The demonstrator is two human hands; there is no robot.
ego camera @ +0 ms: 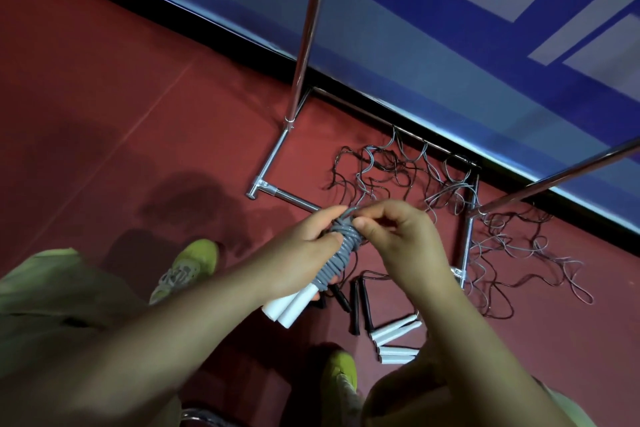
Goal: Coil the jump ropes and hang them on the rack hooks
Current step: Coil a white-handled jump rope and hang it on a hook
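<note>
Grey cord end [352,211] is pinched between the right hand's [398,239] thumb and forefinger at the top of the bundle, the other fingers curled in behind. The left hand [304,246] grips the coiled grey jump rope [341,250] around its middle, thumb pressed over the wraps.

The likely slip is at this tail: if it is not tucked firmly under a turn, the wraps could loosen and spring open on the way to a hook. A slack left grip would let the turns slide down toward the white handles [292,305].

The bundle looks tight, grey cord wound in close turns over itself, with both handles side by side sticking out below the left palm. It is held above the red floor [104,97], in front of the chrome rack base [277,156]. More ropes lie tangled on the floor [398,170], their black handles [360,305] and white ones [394,333] beside them.
</note>
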